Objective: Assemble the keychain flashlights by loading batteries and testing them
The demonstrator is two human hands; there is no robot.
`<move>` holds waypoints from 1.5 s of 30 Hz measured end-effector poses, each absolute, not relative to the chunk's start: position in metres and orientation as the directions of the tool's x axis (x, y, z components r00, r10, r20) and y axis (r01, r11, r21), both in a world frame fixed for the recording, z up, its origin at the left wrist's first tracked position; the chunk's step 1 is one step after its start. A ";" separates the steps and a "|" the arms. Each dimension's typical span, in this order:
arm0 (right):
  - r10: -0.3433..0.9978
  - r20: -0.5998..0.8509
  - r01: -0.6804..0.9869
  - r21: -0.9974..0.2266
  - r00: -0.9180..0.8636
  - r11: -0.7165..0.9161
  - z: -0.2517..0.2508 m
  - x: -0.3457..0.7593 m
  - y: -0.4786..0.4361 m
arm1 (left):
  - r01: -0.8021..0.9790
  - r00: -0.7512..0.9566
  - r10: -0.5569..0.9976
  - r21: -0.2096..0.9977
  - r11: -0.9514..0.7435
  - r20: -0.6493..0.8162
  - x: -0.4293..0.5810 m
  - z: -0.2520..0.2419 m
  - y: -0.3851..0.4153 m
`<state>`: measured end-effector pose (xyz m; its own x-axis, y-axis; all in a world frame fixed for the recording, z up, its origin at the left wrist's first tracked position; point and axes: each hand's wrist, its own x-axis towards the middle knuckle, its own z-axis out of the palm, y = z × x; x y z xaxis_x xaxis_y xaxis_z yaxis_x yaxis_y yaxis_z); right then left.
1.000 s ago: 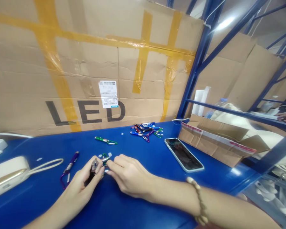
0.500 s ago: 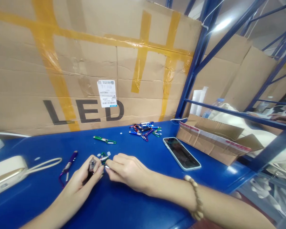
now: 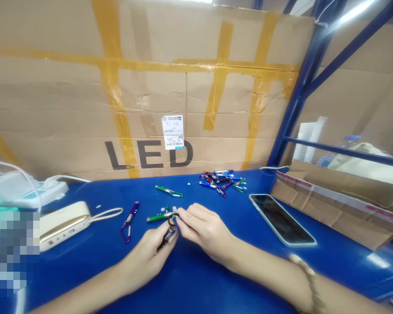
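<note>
My left hand [image 3: 153, 248] is closed around a small black keychain flashlight [image 3: 167, 237], whose dark carabiner loop [image 3: 173, 218] points up toward my other fingers. My right hand [image 3: 205, 233] pinches at that loop; what lies between its fingertips is hidden. Just behind my left fingers a green keychain flashlight [image 3: 157, 217] lies on the blue table, its clip end partly covered. Farther back rests a second green flashlight [image 3: 165, 189] with a carabiner. A purple flashlight [image 3: 131, 216] with a purple carabiner lies left of my left hand.
A pile of colored keychain flashlights [image 3: 221, 179] lies against the large cardboard box [image 3: 68, 109]. On the right are a phone [image 3: 281, 220] and an open carton [image 3: 321, 194]. A white power bank [image 3: 65, 222] with a strap and a power strip [image 3: 52, 192] are at left.
The view has swung left, so things appear farther right. In my left hand the black flashlight has turned: its silver end faced up before, its carabiner loop does now.
</note>
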<state>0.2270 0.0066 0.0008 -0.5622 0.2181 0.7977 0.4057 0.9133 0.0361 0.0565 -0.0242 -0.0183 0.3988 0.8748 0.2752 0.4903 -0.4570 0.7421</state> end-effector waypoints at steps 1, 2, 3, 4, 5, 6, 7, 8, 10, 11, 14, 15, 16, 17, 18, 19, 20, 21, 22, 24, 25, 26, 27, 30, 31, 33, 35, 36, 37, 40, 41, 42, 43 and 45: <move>0.224 0.792 0.403 0.030 -0.568 0.915 0.000 0.226 0.006 | 0.480 0.403 0.873 0.748 -0.458 0.276 0.057 -0.018 -0.025; 0.230 0.788 0.402 0.024 -0.571 0.915 -0.001 0.226 0.006 | 0.469 0.405 0.872 0.756 -0.456 0.275 0.057 -0.017 -0.025; 0.236 0.785 0.404 0.019 -0.573 0.914 -0.002 0.226 0.006 | 0.458 0.407 0.872 0.766 -0.451 0.271 0.058 -0.016 -0.026; 0.239 0.785 0.407 0.017 -0.571 0.913 -0.003 0.226 0.006 | 0.449 0.404 0.876 0.778 -0.440 0.262 0.058 -0.014 -0.027; 0.244 0.786 0.412 0.015 -0.568 0.911 -0.003 0.226 0.007 | 0.441 0.392 0.885 0.793 -0.419 0.250 0.058 -0.013 -0.027; 0.250 0.786 0.419 0.013 -0.565 0.908 -0.004 0.226 0.008 | 0.433 0.370 0.899 0.813 -0.390 0.234 0.058 -0.012 -0.027; 0.254 0.783 0.426 0.015 -0.567 0.905 -0.005 0.226 0.009 | 0.418 0.337 0.915 0.836 -0.355 0.221 0.057 -0.012 -0.027; 0.251 0.774 0.426 0.027 -0.581 0.904 -0.006 0.226 0.010 | 0.390 0.299 0.931 0.863 -0.320 0.210 0.056 -0.012 -0.026; 0.228 0.740 0.405 0.065 -0.633 0.912 -0.008 0.226 0.011 | 0.302 0.230 0.952 0.914 -0.269 0.204 0.054 -0.014 -0.023; 0.220 0.720 0.389 0.074 -0.658 0.918 -0.008 0.227 0.012 | 0.256 0.214 0.955 0.932 -0.256 0.203 0.053 -0.016 -0.021; 0.251 0.706 0.369 0.016 -0.662 0.929 -0.009 0.229 0.014 | 0.198 0.211 0.958 0.951 -0.239 0.197 0.052 -0.020 -0.017; 0.275 0.711 0.372 -0.020 -0.647 0.928 -0.009 0.229 0.015 | 0.204 0.207 0.958 0.948 -0.242 0.200 0.051 -0.020 -0.016; 0.297 0.713 0.374 -0.053 -0.635 0.926 -0.009 0.230 0.016 | 0.218 0.198 0.958 0.944 -0.249 0.207 0.051 -0.020 -0.016; 0.314 0.713 0.373 -0.080 -0.626 0.924 -0.009 0.231 0.017 | 0.235 0.186 0.958 0.937 -0.258 0.217 0.051 -0.019 -0.016; 0.330 0.714 0.373 -0.104 -0.618 0.922 -0.009 0.231 0.018 | 0.252 0.179 0.958 0.931 -0.266 0.225 0.051 -0.018 -0.017; 0.349 0.714 0.373 -0.131 -0.607 0.918 -0.009 0.232 0.019 | 0.264 0.179 0.957 0.926 -0.271 0.229 0.052 -0.016 -0.018; 0.369 0.713 0.372 -0.162 -0.596 0.914 -0.009 0.232 0.020 | 0.270 0.187 0.956 0.923 -0.273 0.228 0.052 -0.014 -0.019; 0.387 0.713 0.369 -0.191 -0.585 0.910 -0.009 0.233 0.020 | 0.273 0.201 0.954 0.923 -0.272 0.221 0.052 -0.012 -0.020; 0.403 0.712 0.363 -0.219 -0.575 0.906 -0.009 0.233 0.020 | 0.275 0.217 0.952 0.923 -0.271 0.214 0.052 -0.010 -0.021; 0.430 0.701 0.346 -0.271 -0.569 0.898 -0.008 0.233 0.019 | 0.285 0.240 0.949 0.919 -0.272 0.206 0.053 -0.008 -0.024; 0.439 0.695 0.341 -0.286 -0.570 0.896 -0.008 0.232 0.018 | 0.295 0.249 0.947 0.915 -0.274 0.203 0.053 -0.007 -0.024; 0.444 0.691 0.340 -0.294 -0.571 0.893 -0.008 0.232 0.017 | 0.307 0.259 0.945 0.911 -0.275 0.198 0.053 -0.007 -0.025; 0.449 0.684 0.346 -0.295 -0.575 0.891 -0.007 0.232 0.017 | 0.316 0.266 0.944 0.908 -0.276 0.194 0.054 -0.007 -0.025; 0.509 0.626 0.422 -0.298 -0.591 0.856 -0.006 0.233 0.021 | 0.329 0.256 0.945 0.900 -0.285 0.206 0.055 -0.008 -0.024; 0.553 0.588 0.473 -0.303 -0.591 0.827 -0.006 0.234 0.025 | 0.326 0.237 0.947 0.900 -0.288 0.217 0.055 -0.008 -0.023; 0.656 0.491 0.601 -0.292 -0.573 0.743 -0.007 0.239 0.032 | 0.311 0.194 0.951 0.904 -0.293 0.242 0.056 -0.007 -0.023; 0.741 0.395 0.721 -0.233 -0.543 0.653 -0.008 0.244 0.040 | 0.306 0.179 0.950 0.903 -0.302 0.257 0.056 -0.006 -0.023; 0.764 0.364 0.760 -0.191 -0.533 0.621 -0.009 0.247 0.043 | 0.313 0.185 0.948 0.899 -0.308 0.261 0.057 -0.005 -0.024; 0.776 0.351 0.785 -0.155 -0.525 0.600 -0.008 0.249 0.044 | 0.323 0.196 0.945 0.893 -0.314 0.261 0.057 -0.004 -0.024; 0.728 0.417 0.762 -0.116 -0.545 0.637 -0.005 0.251 0.042 | 0.356 0.210 0.944 0.879 -0.316 0.255 0.056 -0.002 -0.025; 0.693 0.446 0.726 -0.128 -0.567 0.676 -0.004 0.251 0.040 | 0.358 0.208 0.945 0.880 -0.313 0.252 0.056 -0.002 -0.024; 0.659 0.463 0.679 -0.152 -0.593 0.718 -0.003 0.250 0.037 | 0.355 0.205 0.947 0.883 -0.306 0.246 0.055 -0.003 -0.024; 0.627 0.465 0.625 -0.184 -0.625 0.759 -0.002 0.248 0.034 | 0.354 0.206 0.950 0.887 -0.296 0.235 0.055 -0.003 -0.024; 0.587 0.436 0.529 -0.260 -0.682 0.808 -0.002 0.246 0.030 | 0.360 0.219 0.953 0.890 -0.279 0.210 0.054 -0.005 -0.023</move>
